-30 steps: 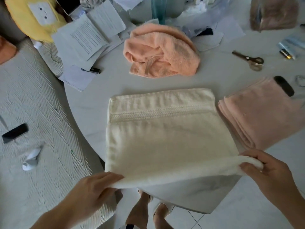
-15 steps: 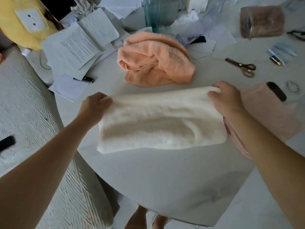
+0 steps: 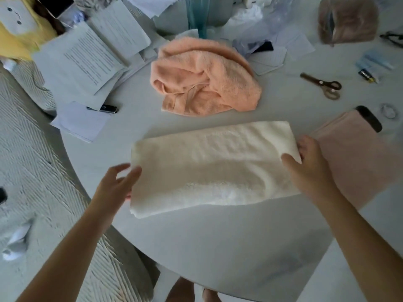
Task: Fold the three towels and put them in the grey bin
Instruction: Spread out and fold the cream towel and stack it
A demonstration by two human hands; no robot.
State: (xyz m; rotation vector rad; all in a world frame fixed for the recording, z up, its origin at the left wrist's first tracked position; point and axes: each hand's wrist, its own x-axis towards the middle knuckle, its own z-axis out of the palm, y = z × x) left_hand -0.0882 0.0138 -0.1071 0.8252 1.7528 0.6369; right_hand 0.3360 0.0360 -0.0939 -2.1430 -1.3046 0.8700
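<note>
Cream terry, the cream towel (image 3: 209,168) lies folded into a long band on the worktop (image 3: 218,247). The left hand (image 3: 117,184) hovers spread at its left end; the right hand (image 3: 309,164) pinches its right end. Just right lies the folded pink towel (image 3: 353,158); beyond, the crumpled peach towel (image 3: 205,77). Next likely: fold end over end. No grey bin shows.

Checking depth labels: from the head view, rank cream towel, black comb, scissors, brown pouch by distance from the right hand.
From the right hand:
1. Cream towel: touching, its right end in the hand's grip.
2. Black comb: beyond the hand, on the pink towel.
3. Scissors: farther back.
4. Brown pouch: far right corner.
</note>
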